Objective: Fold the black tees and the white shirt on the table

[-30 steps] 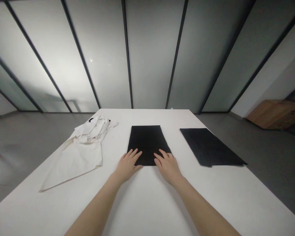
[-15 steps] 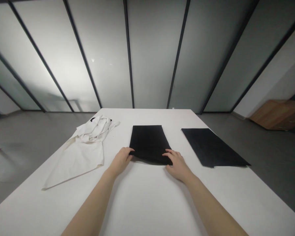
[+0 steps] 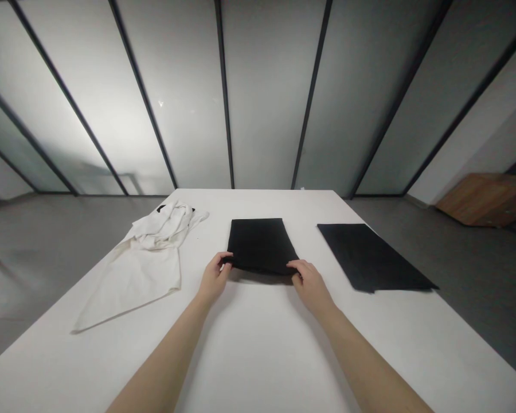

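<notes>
A black folded cloth (image 3: 260, 241) lies in the middle of the white table (image 3: 258, 355), its near edge lifted a little off the surface. My left hand (image 3: 216, 277) pinches the near left corner between thumb and fingers. At the near right corner, my right hand (image 3: 310, 285) grips the cloth in the same way, thumb underneath. A narrow shadow shows on the table below the raised edge. The cloth's exact kind cannot be made out.
On the left of the table lies a crumpled white cloth item (image 3: 141, 264) with a bit of black at its far end. A flat black folded cloth (image 3: 370, 255) rests along the right edge. Behind stand frosted glass panels (image 3: 262, 97); a wooden cabinet (image 3: 485, 199) is at far right.
The near edge of the black cloth has risen and moved slightly away from me. Both hands have closed into a pinch on its corners. The other cloths have stayed put.
</notes>
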A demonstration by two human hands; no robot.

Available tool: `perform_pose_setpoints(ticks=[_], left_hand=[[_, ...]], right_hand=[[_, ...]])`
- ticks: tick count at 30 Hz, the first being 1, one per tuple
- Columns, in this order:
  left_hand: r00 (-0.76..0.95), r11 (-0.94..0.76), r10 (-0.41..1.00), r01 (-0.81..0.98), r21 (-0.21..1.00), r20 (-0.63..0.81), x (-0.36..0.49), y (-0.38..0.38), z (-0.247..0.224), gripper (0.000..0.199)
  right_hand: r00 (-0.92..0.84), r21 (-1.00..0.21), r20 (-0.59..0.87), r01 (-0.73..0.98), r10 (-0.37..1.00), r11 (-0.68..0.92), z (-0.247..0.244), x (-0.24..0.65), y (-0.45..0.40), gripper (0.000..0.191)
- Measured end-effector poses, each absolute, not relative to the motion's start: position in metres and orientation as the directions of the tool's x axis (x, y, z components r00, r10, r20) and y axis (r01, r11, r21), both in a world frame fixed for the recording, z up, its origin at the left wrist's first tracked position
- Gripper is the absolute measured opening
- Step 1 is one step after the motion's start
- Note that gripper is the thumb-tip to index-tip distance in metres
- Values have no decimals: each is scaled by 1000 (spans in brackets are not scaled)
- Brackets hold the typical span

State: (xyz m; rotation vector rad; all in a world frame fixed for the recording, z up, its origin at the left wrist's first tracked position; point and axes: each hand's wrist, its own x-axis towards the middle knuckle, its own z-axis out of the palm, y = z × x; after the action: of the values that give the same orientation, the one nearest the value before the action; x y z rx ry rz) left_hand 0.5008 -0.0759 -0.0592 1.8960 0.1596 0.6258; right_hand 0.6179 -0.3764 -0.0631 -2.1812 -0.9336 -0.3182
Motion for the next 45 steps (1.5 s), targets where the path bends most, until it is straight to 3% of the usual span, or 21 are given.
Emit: perform_pose_setpoints(ticks=[4,8,11,19,21,25,27,30,33,35,37,41,45], left_hand=[[851,-437,377,-184,880,365,499,-74,-56,34],[887,-492,287,-186,850,361,495,-74,-57,59],[898,-625,251,-135,769,362,494,-75,-56,65],[899,-755,139,-175,631,415,482,-73,-31,40],[916,-773,81,-192,605,393,478,-69,-26,39],[968,-784,-109,-224,579,227,472,-55,-19,30],[967,-769,-159,-246,590,197,471,-53,-14,21],[953,-795,-127,-264,546,277,472,-65,-8,36],[918,-827,-113,-299,476,381,477,-93,-13,30],[916,-846,-163,-320,426,365,480,-112,-24,34],[941,-889,-170,-274,367,292,484,-124,-39,47],[981,-954,-49,-101,282,188,489,-123,-63,55],[977,-961,84,27,276,197,489,-107,-75,58]], right_hand=[[690,-544,493,720,531,-431,-58,618,-378,41],[655,-536,472,744,589,-398,-59,613,-376,57],[696,-551,430,707,576,-444,-62,613,-374,67],[664,-480,535,748,522,-459,-42,611,-380,41],[672,-454,476,740,567,-496,-35,607,-382,39],[688,-465,201,694,698,-550,-23,604,-388,24],[695,-466,171,682,699,-564,-19,604,-388,30],[705,-435,308,702,639,-564,-16,596,-380,50],[606,-416,414,790,679,-451,-24,579,-362,37],[546,-394,371,825,751,-405,-34,568,-348,40],[565,-367,261,808,783,-461,-43,560,-339,52],[687,-335,115,707,718,-623,-55,561,-333,53],[764,-325,132,636,632,-700,-64,572,-342,55]])
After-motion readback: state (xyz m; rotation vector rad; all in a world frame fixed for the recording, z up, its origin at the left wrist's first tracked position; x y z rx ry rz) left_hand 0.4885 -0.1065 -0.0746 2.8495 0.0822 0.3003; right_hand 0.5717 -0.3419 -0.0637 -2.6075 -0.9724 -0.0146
